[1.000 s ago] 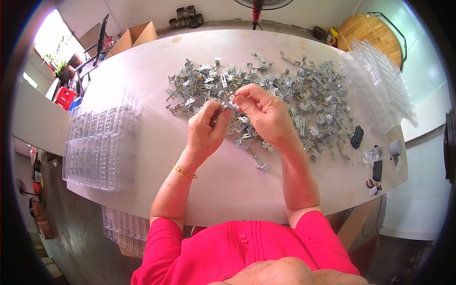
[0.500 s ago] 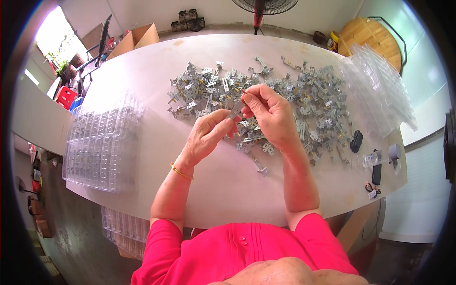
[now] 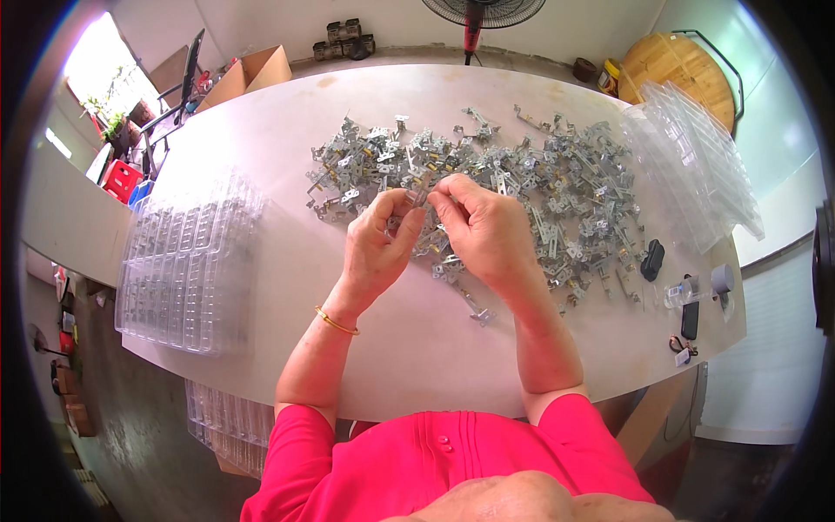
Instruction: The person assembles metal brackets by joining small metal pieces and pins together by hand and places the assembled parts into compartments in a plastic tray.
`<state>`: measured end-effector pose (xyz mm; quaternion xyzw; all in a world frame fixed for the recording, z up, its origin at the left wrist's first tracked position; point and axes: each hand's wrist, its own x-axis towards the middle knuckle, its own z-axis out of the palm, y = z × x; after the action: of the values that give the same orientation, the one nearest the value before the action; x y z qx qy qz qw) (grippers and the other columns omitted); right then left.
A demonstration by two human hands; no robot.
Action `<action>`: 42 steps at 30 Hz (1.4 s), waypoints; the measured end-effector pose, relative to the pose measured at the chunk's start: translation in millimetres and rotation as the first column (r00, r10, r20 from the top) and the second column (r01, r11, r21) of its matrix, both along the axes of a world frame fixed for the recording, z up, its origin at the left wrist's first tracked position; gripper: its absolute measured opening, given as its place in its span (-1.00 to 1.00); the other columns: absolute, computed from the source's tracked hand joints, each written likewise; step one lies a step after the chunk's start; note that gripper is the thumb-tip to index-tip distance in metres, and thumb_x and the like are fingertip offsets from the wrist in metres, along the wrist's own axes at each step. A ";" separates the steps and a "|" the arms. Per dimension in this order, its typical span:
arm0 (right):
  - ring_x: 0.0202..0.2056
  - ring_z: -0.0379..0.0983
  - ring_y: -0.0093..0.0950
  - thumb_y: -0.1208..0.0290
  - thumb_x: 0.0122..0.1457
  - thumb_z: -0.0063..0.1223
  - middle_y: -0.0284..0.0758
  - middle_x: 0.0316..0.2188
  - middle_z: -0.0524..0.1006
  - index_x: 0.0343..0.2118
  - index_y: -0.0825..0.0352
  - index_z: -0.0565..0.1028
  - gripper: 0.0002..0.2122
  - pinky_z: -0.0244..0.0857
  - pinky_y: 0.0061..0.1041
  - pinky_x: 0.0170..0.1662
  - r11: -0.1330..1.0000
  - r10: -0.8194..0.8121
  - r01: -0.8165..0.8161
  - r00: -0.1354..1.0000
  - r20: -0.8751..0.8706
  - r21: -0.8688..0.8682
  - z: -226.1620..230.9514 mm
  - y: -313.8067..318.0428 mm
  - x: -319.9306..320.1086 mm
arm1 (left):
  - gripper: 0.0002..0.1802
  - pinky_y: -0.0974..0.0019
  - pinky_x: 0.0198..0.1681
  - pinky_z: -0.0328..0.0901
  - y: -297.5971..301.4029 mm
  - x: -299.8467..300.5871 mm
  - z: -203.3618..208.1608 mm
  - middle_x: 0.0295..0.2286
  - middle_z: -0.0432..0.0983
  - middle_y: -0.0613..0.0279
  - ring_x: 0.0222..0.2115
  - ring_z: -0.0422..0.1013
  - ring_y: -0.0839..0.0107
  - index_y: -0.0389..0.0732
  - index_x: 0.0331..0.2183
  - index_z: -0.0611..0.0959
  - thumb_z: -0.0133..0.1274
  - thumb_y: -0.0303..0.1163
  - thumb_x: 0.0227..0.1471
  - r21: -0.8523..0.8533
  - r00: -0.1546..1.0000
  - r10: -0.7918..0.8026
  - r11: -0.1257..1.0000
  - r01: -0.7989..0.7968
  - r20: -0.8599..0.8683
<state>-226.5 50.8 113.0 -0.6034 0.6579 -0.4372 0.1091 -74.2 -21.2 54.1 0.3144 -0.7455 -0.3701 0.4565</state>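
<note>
Close together over the near side of a heap of small metal bracket parts (image 3: 574, 187), both my hands are at work on one piece. My left hand (image 3: 376, 239) pinches a silvery metal bracket (image 3: 421, 193) between thumb and fingers. Fingertips of my right hand (image 3: 487, 228) close on the upper right side of the same bracket. Its lower part is hidden behind my fingers. Several brass-coloured bits show among the grey parts of the heap. A single long bracket (image 3: 474, 309) lies nearer to me than the rest.
Stacked clear plastic trays (image 3: 178, 278) holding metal parts stand on the left of the white table (image 3: 287, 365). More clear trays (image 3: 691, 165) lean at the right. A black case (image 3: 652, 259), a tape roll (image 3: 722, 278) and a black phone-like object (image 3: 690, 319) lie near the right edge.
Both hands have shifted slightly left, and the right hand has come lower and turned, knuckles up. The bracket now stands more upright between my fingertips.
</note>
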 end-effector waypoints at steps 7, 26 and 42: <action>-0.40 0.54 -0.08 0.38 0.26 0.07 -0.14 -0.49 0.58 -0.32 0.30 0.50 -0.89 0.39 -0.15 -0.35 0.997 0.039 -0.041 0.999 -0.037 -0.060 -8.8 -1.9 -0.3 | -0.79 0.41 -0.40 0.41 1.2 -1.7 1.5 -0.39 0.58 0.23 -0.45 0.47 0.52 -0.29 -0.15 0.56 0.15 -0.48 0.16 -0.139 1.000 0.000 0.990 0.001 0.006; -0.41 0.46 -0.68 0.51 0.31 0.10 -0.42 -0.46 0.56 -0.21 0.37 0.54 -0.93 0.36 -0.62 -0.33 0.974 0.199 -0.131 0.890 0.410 -0.187 8.5 3.4 -6.4 | -0.72 0.39 -0.29 0.38 5.8 16.6 20.3 -0.35 0.57 0.23 -0.39 0.48 0.50 -0.36 -0.10 0.61 0.06 -0.35 0.27 0.453 0.804 -0.469 0.665 0.594 -0.366; -0.36 0.44 -0.70 0.46 0.36 0.05 -0.43 -0.34 0.54 -0.19 0.36 0.54 -0.90 0.38 -0.67 -0.30 0.968 0.204 -0.125 0.898 0.389 -0.219 -5.0 4.4 17.0 | -0.79 0.29 -0.23 0.45 46.0 37.1 14.7 -0.37 0.61 0.09 -0.33 0.59 0.32 -0.30 -0.25 0.58 0.25 -0.48 0.07 -0.112 0.999 0.039 0.993 -0.040 -0.008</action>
<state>-209.5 55.3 108.0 -0.5601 0.5225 -0.6029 0.2231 -37.1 24.7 68.8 0.3019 -0.7574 -0.3195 0.4829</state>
